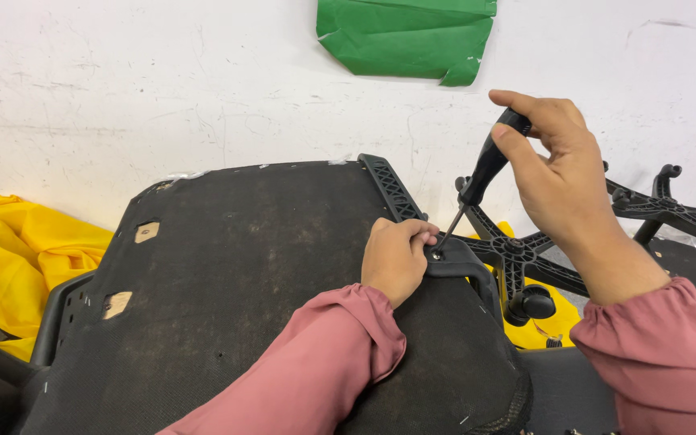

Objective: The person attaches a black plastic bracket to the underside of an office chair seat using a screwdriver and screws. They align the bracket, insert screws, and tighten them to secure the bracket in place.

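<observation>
An upturned black chair seat [243, 266] fills the middle, its fabric underside facing me. My left hand [395, 258] rests on the seat's right edge, fingers curled against the black plastic armrest bracket [465, 262]. My right hand [557, 173] grips the black handle of a screwdriver [485, 169]. The tool is tilted, and its thin tip meets a screw in the bracket just beside my left fingers. Pink sleeves cover both my forearms.
A black five-star chair base [525, 258] with a caster wheel [533, 304] lies to the right, another base part [670, 208] behind it. Yellow cloth [10, 258] is bunched at the left. Green paper [408, 36] sticks to the white wall.
</observation>
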